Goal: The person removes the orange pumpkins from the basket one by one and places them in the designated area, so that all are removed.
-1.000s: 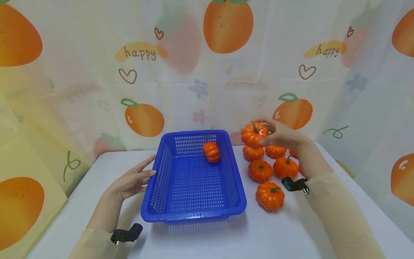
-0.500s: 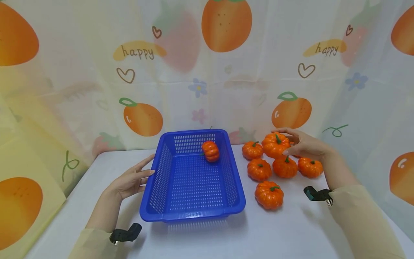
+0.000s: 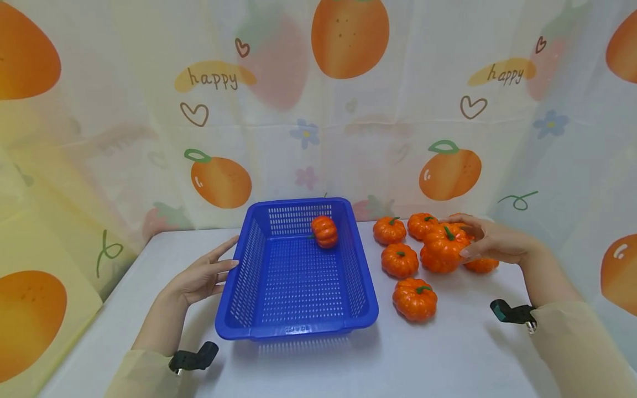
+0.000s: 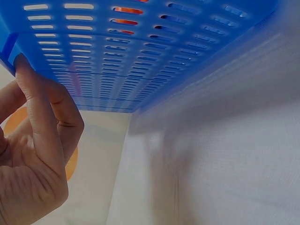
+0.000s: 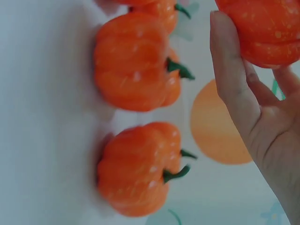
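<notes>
My right hand (image 3: 490, 237) holds a small orange toy pumpkin (image 3: 454, 241) with a green stem, thumb on its near side and fingers behind. It overlaps other pumpkins below it in the head view. In the right wrist view this pumpkin (image 5: 267, 33) sits at the fingertips, apart from two stemmed pumpkins. My left hand (image 3: 201, 278) touches the left side of a blue perforated plastic basket (image 3: 370, 296), its fingers fairly straight along the outside. The left wrist view shows a fingertip at the basket's rim. One pumpkin (image 3: 325, 232) lies on its side in the basket's far right part.
Several pumpkins stand on the white table right of the basket, the nearest pumpkin (image 3: 415, 299) set forward of the others. A fruit-printed curtain (image 3: 348, 138) hangs right behind the white table (image 3: 348, 370).
My right hand has moved right and down with its pumpkin, from above the back pumpkins to low over those at the right. My left hand and the basket have stayed in place.
</notes>
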`<state>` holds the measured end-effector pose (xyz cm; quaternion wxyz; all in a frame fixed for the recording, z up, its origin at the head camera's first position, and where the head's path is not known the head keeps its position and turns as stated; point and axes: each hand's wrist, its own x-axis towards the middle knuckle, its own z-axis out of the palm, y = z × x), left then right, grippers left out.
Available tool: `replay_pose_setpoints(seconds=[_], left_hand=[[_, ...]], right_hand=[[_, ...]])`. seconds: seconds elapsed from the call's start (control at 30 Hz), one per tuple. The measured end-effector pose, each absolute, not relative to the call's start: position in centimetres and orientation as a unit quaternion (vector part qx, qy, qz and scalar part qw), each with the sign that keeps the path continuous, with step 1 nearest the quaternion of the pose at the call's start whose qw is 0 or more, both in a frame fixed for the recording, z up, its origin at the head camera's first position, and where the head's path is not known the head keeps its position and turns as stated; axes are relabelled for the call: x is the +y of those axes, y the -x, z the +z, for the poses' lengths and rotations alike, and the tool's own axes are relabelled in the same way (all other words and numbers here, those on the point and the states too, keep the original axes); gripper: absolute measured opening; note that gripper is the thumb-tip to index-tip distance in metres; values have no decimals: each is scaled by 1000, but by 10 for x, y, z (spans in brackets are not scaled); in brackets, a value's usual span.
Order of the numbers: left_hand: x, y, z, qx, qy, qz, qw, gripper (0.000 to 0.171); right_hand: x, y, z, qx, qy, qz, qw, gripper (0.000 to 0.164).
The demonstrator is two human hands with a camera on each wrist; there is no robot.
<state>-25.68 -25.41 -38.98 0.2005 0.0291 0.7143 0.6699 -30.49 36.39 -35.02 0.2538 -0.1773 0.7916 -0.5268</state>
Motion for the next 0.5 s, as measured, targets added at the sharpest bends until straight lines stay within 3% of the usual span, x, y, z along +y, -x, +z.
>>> replay_pose_setpoints(seconds=[0.5], left_hand=[[-255, 257, -388, 716, -25, 667, 204, 80]], right_hand=[[391, 289, -377, 774, 148, -501, 358, 58]])
